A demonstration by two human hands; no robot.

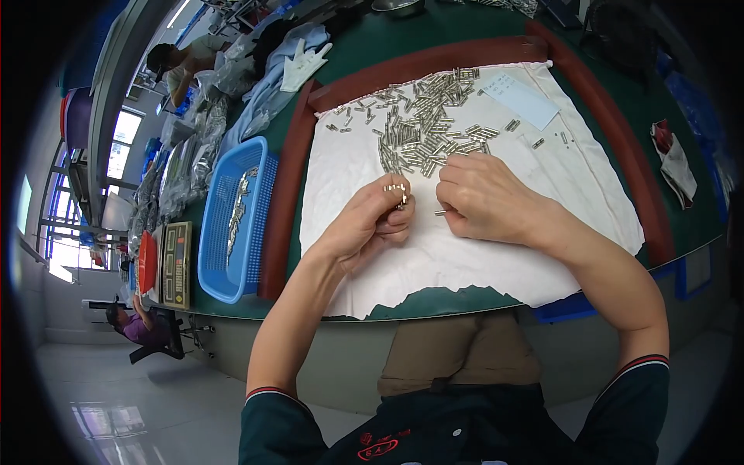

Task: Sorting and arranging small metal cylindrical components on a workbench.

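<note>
My left hand (372, 213) is closed around several small shiny metal pins (397, 188), which stick out between the thumb and fingers. Just to its right, my right hand (484, 198) has its fingers pinched together, with the end of one metal pin (439, 212) showing at the fingertips. Both hands are over a white cloth (434, 267) spread on the table. Right beyond them lies a large loose pile of metal pins (422, 128), a few scattered apart from it. How many pins each hand holds is hidden by the fingers.
Dark red padded bars (426, 71) border the cloth. At the left stands a blue plastic basket (208, 260) with metal pieces inside, beside a scale (177, 265). A paper slip (521, 101) lies on the cloth. A white glove (304, 66) is farther back. Two people sit at the left.
</note>
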